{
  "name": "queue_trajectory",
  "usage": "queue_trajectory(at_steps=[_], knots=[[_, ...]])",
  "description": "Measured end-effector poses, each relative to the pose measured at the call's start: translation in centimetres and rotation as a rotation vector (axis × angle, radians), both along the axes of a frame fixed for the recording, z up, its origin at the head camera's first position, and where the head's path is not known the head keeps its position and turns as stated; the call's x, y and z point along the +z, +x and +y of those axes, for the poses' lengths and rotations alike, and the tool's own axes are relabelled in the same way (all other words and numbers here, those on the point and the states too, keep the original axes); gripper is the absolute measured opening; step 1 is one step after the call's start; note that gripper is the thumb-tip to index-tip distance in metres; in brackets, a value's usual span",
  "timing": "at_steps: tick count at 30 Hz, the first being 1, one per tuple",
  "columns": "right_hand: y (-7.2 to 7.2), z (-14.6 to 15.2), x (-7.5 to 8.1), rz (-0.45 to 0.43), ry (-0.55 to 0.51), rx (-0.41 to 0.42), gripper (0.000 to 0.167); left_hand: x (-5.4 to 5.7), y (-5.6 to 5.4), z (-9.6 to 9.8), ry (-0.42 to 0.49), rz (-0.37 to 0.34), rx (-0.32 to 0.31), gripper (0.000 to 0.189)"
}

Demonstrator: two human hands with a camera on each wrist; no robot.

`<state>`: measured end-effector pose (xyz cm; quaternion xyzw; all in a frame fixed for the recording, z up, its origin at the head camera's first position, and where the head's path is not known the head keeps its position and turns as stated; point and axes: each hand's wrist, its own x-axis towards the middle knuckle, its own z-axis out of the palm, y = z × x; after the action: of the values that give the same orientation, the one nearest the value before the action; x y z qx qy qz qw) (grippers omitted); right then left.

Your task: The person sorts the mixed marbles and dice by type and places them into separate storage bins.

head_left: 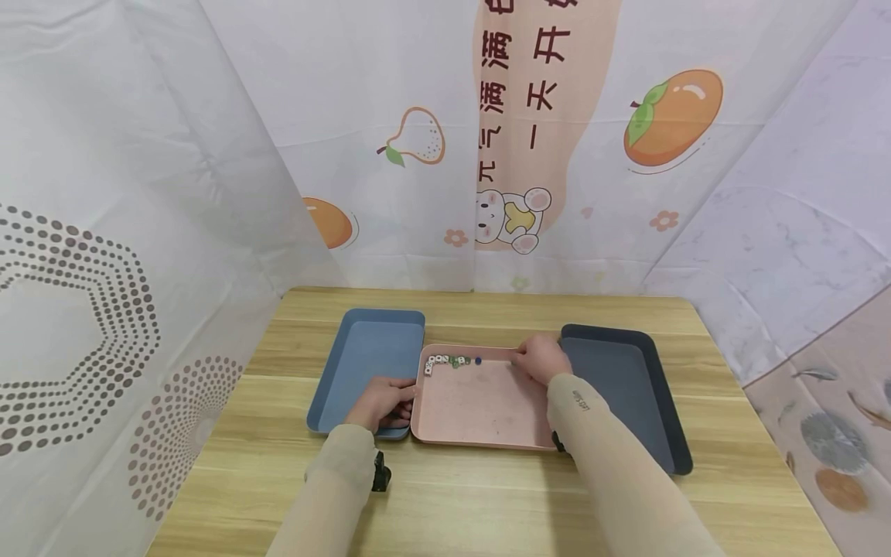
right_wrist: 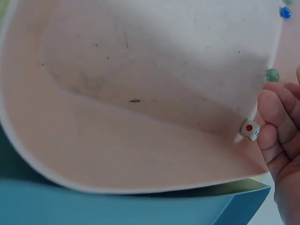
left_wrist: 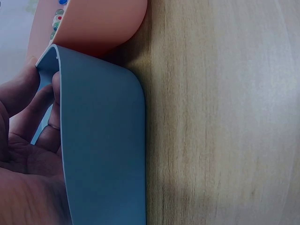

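My left hand (head_left: 388, 402) holds the right wall of the light blue tray (left_wrist: 101, 136), thumb at the rim and fingers inside. The pink tray (head_left: 480, 402) stands right beside it. Against the pink tray's far right corner, my right hand (head_left: 543, 357) reaches in with loosely bent fingers. A white die with a red dot (right_wrist: 250, 130) lies against those fingertips, and a green marble (right_wrist: 272, 75) is just beyond them. White dice (head_left: 438, 359), green marbles (head_left: 455, 360) and a blue marble (head_left: 478, 361) sit along the pink tray's far wall.
A dark blue tray (head_left: 612, 371) stands on the right, partly under the right forearm. All the trays rest on a wooden table (head_left: 480, 495). Printed white curtains (head_left: 390, 232) hang behind the table and at its sides.
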<state>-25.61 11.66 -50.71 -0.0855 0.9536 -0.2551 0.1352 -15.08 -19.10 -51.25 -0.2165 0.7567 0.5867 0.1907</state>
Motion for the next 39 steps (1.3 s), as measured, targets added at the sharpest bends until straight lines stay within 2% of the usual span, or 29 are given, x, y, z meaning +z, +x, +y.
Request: queue_trajectory(at_steps=[6,16,20,32,39], knots=[[-0.3,-0.4,-0.5,0.014,0.056,0.031,0.022,-0.1,0.1,-0.1,0.006,0.012,-0.006,0.041],[0.1,-1.2,-0.5,0.156,0.151,0.099,0.017,-0.2,0.0,-0.2,0.011,0.007,-0.009,0.041],[0.2,-1.5,-0.5,0.184,0.185,0.112,0.013,-0.3,0.0,-0.2,0.009,0.008,-0.011,0.042],[0.0,-1.2,-1.1,0.207,0.223,0.135,0.012,-0.4,0.0,-0.1,0.004,0.007,-0.005,0.041],[0.2,-0.9,-1.2,0.174,0.235,0.110,0.015,-0.6,-0.1,-0.1,0.007,0.007,-0.004,0.042]])
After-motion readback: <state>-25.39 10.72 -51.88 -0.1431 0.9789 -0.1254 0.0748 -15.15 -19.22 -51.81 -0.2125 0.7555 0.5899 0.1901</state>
